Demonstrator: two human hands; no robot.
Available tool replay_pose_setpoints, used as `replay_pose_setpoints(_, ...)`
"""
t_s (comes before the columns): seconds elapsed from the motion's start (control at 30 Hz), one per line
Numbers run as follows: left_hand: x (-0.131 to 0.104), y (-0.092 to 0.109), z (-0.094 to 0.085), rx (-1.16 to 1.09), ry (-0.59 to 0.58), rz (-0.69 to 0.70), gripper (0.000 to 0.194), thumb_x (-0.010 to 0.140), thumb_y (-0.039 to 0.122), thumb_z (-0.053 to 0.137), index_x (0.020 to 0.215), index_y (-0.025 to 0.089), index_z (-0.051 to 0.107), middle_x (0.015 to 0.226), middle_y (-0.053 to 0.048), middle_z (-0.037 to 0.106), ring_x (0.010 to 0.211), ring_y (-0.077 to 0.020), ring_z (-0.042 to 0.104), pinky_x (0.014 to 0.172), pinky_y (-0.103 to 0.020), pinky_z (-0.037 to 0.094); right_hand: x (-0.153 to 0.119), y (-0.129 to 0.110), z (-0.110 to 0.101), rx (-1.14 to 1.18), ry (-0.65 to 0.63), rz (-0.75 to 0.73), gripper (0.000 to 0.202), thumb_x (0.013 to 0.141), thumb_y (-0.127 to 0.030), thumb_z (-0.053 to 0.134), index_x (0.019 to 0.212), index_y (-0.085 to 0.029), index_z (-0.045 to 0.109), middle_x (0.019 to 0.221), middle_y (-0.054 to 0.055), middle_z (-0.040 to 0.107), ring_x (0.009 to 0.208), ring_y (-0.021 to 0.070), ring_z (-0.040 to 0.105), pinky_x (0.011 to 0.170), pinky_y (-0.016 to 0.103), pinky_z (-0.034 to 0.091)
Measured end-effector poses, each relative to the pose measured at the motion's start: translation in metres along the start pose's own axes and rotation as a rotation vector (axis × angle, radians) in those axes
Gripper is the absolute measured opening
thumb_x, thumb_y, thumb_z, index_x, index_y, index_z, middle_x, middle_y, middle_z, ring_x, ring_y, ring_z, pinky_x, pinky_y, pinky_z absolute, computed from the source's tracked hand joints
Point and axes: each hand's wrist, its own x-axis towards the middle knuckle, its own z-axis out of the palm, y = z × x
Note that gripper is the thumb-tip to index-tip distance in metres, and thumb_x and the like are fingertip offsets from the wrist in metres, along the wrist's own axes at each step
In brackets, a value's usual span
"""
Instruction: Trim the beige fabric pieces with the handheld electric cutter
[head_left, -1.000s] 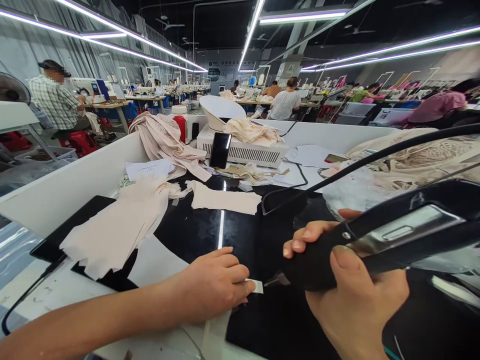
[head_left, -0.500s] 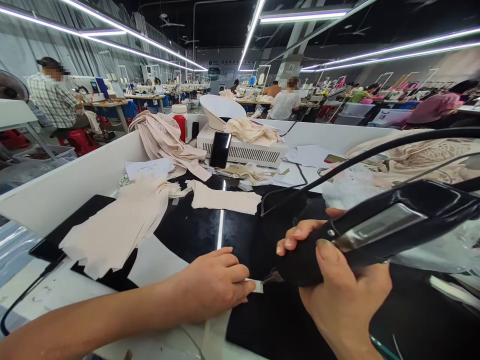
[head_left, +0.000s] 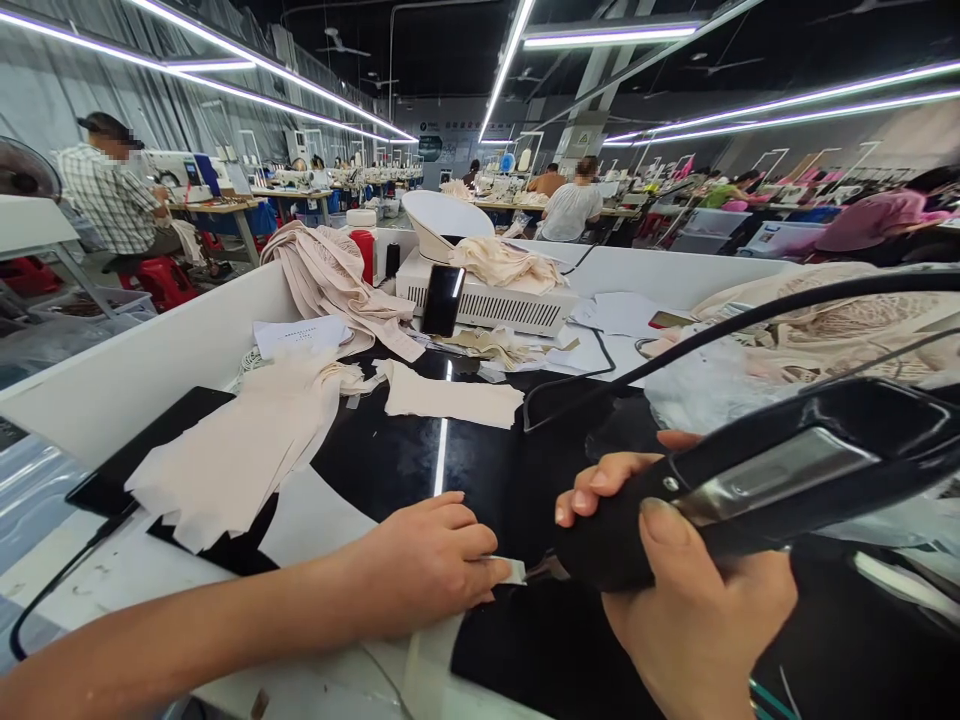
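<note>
My left hand (head_left: 439, 568) is closed, pinching a small whitish strip (head_left: 514, 572) between thumb and fingers above the black glossy work surface (head_left: 390, 445). The strip's end sticks out to the right. My right hand (head_left: 690, 590) is wrapped round a black corded hand-held tool (head_left: 772, 480) with a metal panel along its body. Its narrow metal tip (head_left: 546, 568) points left and meets, or nearly meets, the strip's end; I cannot tell if they touch. A flat cream fabric piece (head_left: 454, 396) lies beyond my hands, and a stack of cream fabric pieces (head_left: 232, 450) to the left.
A smartphone (head_left: 442, 300) leans against a white vented box (head_left: 484, 300) at the back. The tool's black cable (head_left: 720, 335) arches over the right side, near lace fabric (head_left: 840, 310) and clear plastic. White walls (head_left: 187, 365) border the table. Several people sit at machines beyond.
The tool and my right hand have shifted slightly right and down, with the tip still by the strip. My left hand stays nearly in place.
</note>
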Motion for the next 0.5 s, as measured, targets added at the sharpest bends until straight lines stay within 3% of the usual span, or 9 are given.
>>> replay_pose_setpoints(0.27,-0.018,0.003,-0.012,-0.011,0.026,-0.027,0.009,0.129,0.019,0.076,0.123,0.019,0.082,0.11,-0.002,0.081,0.101,-0.0208,0.081,0.136,-0.044,0.064,-0.002,-0.007,-0.002,0.02,0.017,0.011,0.049,0.085,-0.049,0.119,0.12,-0.032,0.089,0.08,-0.004,0.081,0.06,0.0216,0.074,0.049,0.033,0.07)
replay_pose_setpoints(0.37,-0.027,0.005,-0.012,-0.015,0.013,-0.051,0.002,0.126,0.017,0.082,0.125,0.019,0.082,0.112,-0.003,0.082,0.102,-0.0211,0.08,0.137,-0.045,0.063,-0.002,-0.007,-0.001,0.008,0.026,0.006,0.048,0.084,-0.051,0.119,0.118,-0.032,0.089,0.078,-0.005,0.08,0.058,0.0227,0.074,0.047,0.036,0.07)
replay_pose_setpoints(0.5,-0.033,0.007,-0.013,-0.038,0.02,-0.083,0.007,0.126,0.014,0.081,0.131,0.019,0.082,0.121,-0.005,0.085,0.109,-0.021,0.082,0.139,-0.044,0.062,-0.001,-0.013,-0.006,-0.019,0.029,0.019,0.047,0.083,-0.051,0.118,0.115,-0.033,0.09,0.076,-0.004,0.08,0.057,0.0252,0.074,0.046,0.04,0.07)
